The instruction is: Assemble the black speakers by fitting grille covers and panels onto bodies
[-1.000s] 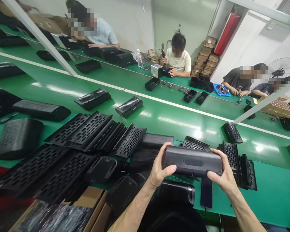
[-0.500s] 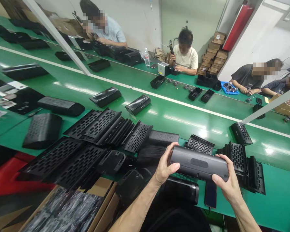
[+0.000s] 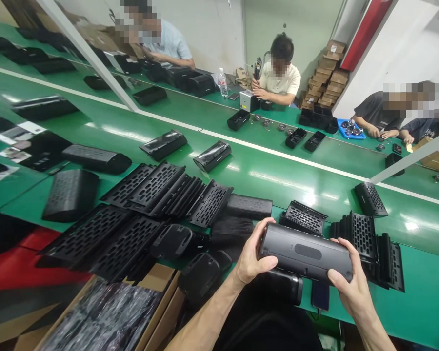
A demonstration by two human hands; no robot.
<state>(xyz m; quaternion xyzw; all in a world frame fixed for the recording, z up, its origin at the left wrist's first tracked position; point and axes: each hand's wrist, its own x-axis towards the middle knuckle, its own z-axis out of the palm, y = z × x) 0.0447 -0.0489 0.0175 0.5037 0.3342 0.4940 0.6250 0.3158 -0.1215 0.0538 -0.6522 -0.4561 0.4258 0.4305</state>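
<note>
A black casing (image 3: 307,252) is held above the green table (image 3: 424,292), clamped at its ends between the left hand (image 3: 255,256) and right hand (image 3: 351,273). Co-workers are seated opposite, beside stacked cartons (image 3: 327,73). The phone (image 3: 320,296) is partly hidden; faces are pixelated.

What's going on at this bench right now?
The left hand and right hand hold a black speaker-like casing by its two ends, above the green table. Perforated black panels lie nearby, and a phone sits partly behind the casing. Across the green line, a person in a cream shirt leans over a grey box with both hands close to it.
</note>
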